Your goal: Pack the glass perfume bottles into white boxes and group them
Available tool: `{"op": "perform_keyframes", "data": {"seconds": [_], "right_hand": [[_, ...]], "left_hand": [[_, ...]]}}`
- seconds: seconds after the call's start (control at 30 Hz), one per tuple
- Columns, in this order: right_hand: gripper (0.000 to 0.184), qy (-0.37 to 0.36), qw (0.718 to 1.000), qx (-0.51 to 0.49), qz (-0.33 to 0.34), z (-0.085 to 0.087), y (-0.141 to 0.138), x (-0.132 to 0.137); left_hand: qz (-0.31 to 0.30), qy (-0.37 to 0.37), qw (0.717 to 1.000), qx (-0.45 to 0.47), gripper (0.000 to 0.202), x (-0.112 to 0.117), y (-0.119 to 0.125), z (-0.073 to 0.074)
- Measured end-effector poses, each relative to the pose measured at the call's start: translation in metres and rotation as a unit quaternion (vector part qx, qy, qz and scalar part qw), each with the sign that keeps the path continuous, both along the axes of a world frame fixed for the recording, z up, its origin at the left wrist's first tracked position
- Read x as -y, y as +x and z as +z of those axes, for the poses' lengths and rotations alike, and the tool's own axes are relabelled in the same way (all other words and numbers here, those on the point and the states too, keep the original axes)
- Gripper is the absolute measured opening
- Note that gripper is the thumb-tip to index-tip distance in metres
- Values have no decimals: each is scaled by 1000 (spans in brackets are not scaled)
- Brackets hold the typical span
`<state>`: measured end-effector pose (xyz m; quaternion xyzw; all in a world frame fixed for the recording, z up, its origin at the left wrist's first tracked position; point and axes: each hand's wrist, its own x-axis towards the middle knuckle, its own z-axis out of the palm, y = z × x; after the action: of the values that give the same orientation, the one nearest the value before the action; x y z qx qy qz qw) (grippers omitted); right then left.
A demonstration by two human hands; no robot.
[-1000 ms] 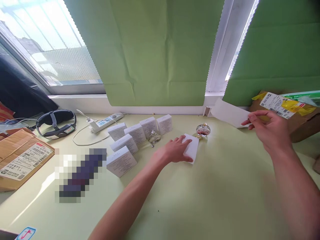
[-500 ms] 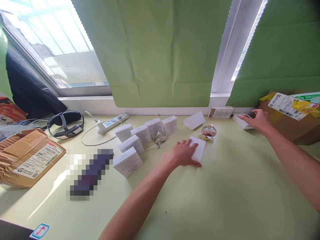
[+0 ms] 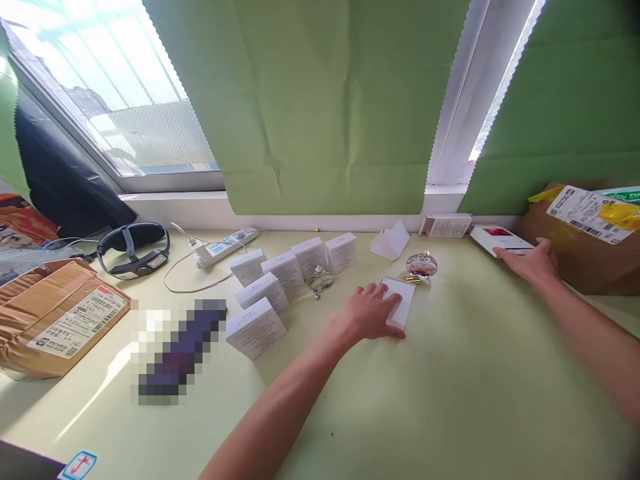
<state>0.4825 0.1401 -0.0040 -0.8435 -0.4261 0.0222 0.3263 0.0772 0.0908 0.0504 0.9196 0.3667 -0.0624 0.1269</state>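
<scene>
On the bench [image 3: 450, 387], your right grip [image 3: 535, 262] touches the red-marked box [image 3: 493, 241], right of the round bottle [image 3: 421, 265]; whether pinching, cannot tell. Your left grip [image 3: 369, 312], spread, lies across a white box [image 3: 404, 303] nearer you; shoving that forward could knock the bottle. Count, left of it: six standing boxes [image 3: 256, 328], one folded card [image 3: 390, 241], one second bottle [image 3: 320, 281].

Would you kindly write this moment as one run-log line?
left hand: on white rectangular item | right hand: touching white box with red print | between them: glass bottle
</scene>
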Motion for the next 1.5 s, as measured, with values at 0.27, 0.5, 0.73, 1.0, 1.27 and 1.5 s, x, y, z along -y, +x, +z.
{"op": "perform_keyframes", "data": {"seconds": [0.27,0.5,0.73,1.0,1.27,1.5], "right_hand": [[87,146,948,-243,142,38,-54,94],[85,90,839,-404,353,35,-180,143],[74,68,719,-516,460,11,-227,137],[51,18,715,-553,428,-9,-229,148],[48,6,709,-579,402,-14,-228,143],[45,1,716,-572,400,-13,-229,145]], "left_hand": [[4,29,999,45,54,-9,-4,-6],[145,-204,795,553,51,37,-14,-12],[259,-280,592,710,40,49,-28,-39],[314,-310,555,705,36,49,-29,-67],[301,-316,570,696,35,47,-29,-66],[298,-319,577,690,35,49,-30,-63]]}}
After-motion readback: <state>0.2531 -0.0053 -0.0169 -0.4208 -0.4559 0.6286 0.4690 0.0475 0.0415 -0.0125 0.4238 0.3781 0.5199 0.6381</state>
